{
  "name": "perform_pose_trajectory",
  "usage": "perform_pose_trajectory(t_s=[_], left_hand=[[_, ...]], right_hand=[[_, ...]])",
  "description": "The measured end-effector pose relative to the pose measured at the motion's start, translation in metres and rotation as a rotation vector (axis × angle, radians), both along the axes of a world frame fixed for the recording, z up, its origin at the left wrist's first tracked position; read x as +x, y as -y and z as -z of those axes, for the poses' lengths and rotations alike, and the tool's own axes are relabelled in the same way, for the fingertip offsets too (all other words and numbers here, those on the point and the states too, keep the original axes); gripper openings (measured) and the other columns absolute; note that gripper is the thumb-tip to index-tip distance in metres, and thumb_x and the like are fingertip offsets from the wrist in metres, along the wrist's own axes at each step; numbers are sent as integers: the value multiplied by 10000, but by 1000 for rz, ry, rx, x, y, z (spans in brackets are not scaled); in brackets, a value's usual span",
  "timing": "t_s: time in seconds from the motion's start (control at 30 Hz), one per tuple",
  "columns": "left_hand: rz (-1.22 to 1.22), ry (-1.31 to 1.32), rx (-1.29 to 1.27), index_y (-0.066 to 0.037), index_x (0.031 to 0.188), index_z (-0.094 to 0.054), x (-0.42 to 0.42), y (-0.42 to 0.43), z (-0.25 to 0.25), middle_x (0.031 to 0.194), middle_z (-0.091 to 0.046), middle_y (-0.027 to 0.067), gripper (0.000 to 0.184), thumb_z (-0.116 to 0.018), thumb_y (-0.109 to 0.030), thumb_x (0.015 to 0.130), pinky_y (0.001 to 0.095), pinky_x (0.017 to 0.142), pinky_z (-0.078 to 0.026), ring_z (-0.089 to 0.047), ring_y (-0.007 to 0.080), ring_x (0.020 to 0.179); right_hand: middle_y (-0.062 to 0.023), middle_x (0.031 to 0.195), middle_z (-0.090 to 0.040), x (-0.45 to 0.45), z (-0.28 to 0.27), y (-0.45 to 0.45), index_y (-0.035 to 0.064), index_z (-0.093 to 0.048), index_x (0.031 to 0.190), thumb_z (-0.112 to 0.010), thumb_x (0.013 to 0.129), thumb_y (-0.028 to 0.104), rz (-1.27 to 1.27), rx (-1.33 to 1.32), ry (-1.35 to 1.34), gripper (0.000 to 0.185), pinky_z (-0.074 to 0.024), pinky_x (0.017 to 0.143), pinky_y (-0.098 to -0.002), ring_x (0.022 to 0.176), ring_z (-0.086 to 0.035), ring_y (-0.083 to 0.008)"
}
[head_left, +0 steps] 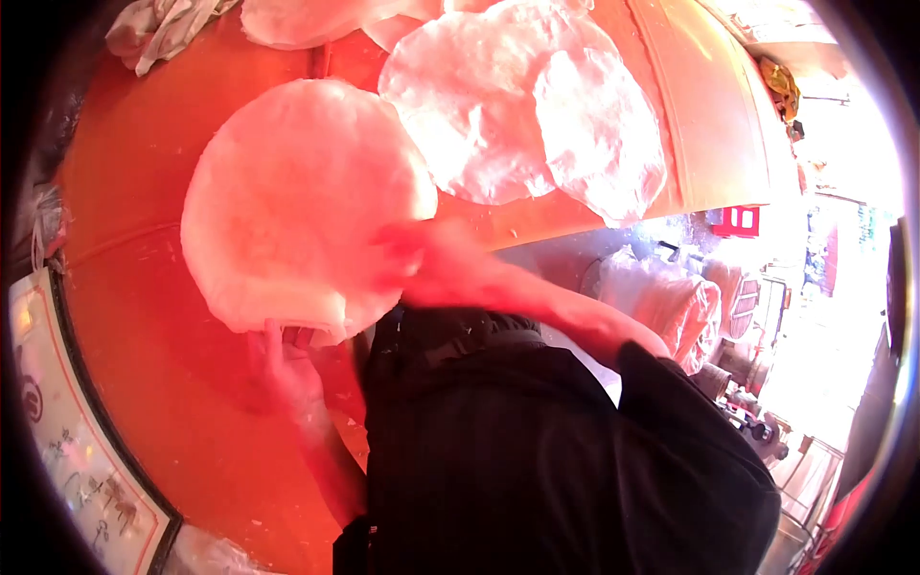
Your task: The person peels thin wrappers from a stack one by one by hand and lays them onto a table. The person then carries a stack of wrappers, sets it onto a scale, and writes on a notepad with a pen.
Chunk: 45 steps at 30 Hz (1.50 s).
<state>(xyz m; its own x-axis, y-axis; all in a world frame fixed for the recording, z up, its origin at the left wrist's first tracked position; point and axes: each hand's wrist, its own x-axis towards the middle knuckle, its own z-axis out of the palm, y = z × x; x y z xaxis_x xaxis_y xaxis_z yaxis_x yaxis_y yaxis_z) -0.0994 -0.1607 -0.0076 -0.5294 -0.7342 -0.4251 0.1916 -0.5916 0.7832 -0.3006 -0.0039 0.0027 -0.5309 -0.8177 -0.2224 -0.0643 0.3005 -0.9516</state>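
Note:
A large round sheet [307, 192], pale and thin like flatbread or rolled dough, lies on the orange-red table in front of me. My left hand [287, 369] is at its near edge, the fingers closed around the rim, where a small part is bent over. Over the sheet's right side, my right hand [407, 259] is smeared by motion, so its fingers cannot be made out. Just beyond, to the right, more thin sheets [479, 96] overlap, with a smaller sheet [599, 134] on top at the right.
The table [125, 192] curves away on both sides. A crumpled cloth [168, 29] sits at the far left. A framed board with writing [81, 431] stands at the lower left. Right of the table are plastic-covered goods [676, 307] and a red crate [738, 221].

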Motion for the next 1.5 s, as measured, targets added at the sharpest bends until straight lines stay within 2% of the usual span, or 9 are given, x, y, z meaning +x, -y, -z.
perform_pose_trajectory(t_s=[0.07, 0.27, 0.57, 0.77, 0.83, 0.93, 1.1, 1.2, 1.5], left_hand=[[-5, -6, -16, -34, 1227, -470, -12, 4, 0, 1153, -550, 114, 332, -508, -183, 933, 356, 830, -489, -578, 230, 984], [-20, 66, 2, 12, 1258, -426, 11, 17, 37, 1141, -548, 159, 437, -506, -279, 943, 403, 901, -462, -565, 283, 1031], [-173, 418, 23, 18, 1232, -449, 49, -5, 45, 1049, -589, 153, 379, -547, -181, 925, 361, 851, -501, -597, 272, 992], [-196, 439, 128, -24, 1151, -527, 54, 0, 49, 1022, -598, 106, 316, -559, -239, 923, 351, 833, -494, -593, 250, 949], [-129, 245, 236, -20, 1137, -541, 49, -2, 53, 1058, -588, 87, 337, -557, -279, 922, 353, 848, -484, -569, 234, 990], [-173, 140, 360, -26, 1141, -535, 57, -12, 68, 1072, -575, 79, 355, -553, -301, 917, 367, 870, -474, -549, 218, 1004], [-135, 140, 427, -38, 1113, -540, 59, -13, 82, 1029, -569, 78, 341, -555, -311, 910, 386, 892, -477, -556, 228, 956], [-136, 160, 438, -33, 1094, -538, 52, -27, 76, 1013, -566, 89, 352, -551, -332, 908, 401, 890, -477, -555, 243, 948], [-300, 16, 679, 8, 1090, -487, 44, -62, 66, 1043, -535, 161, 486, -530, -437, 898, 459, 905, -455, -540, 312, 964]], right_hand=[[-272, 979, -607, 19, -23, 63, -8, -591, 1094, -714, 679, 475, -343, -27, -461, 649, -490, 778, -446, 866, -595, -428], [-238, 1019, -611, 14, 4, 122, -26, -581, 1116, -673, 749, 400, -415, -64, -526, 570, -493, 803, -414, 915, -600, -368], [-187, 1079, -618, -176, -91, -6, -52, -567, 1149, -613, 854, 288, 307, -236, -320, 453, -496, 842, -368, 988, -606, -277], [-127, 1172, -572, -211, -12, -168, -22, -434, 1308, -570, 877, 114, 739, -251, 128, 472, -504, 878, -375, 1082, -567, -231], [-117, 1131, -590, -269, 119, -307, 64, -493, 1225, -592, 859, 143, 851, -248, 645, 388, -524, 800, -415, 952, -611, -251], [-102, 754, -599, -169, 63, -240, 31, -565, 1023, -661, 855, 299, 1235, 300, 379, 330, -492, 492, -280, 627, -602, -218], [-17, 704, -570, -104, 30, -140, -4, -599, 1045, -697, 841, 182, 836, 268, -520, 294, -383, 492, -200, 565, -476, -60], [-41, 810, -632, -41, 3, -39, 65, -626, 1060, -683, 801, 100, 174, 333, -352, 267, -478, 605, -254, 688, -553, -75], [-158, 945, -537, 75, 22, 70, 18, -546, 1101, -728, 628, 230, -628, -39, -965, 549, -473, 735, -430, 915, -527, -336]])
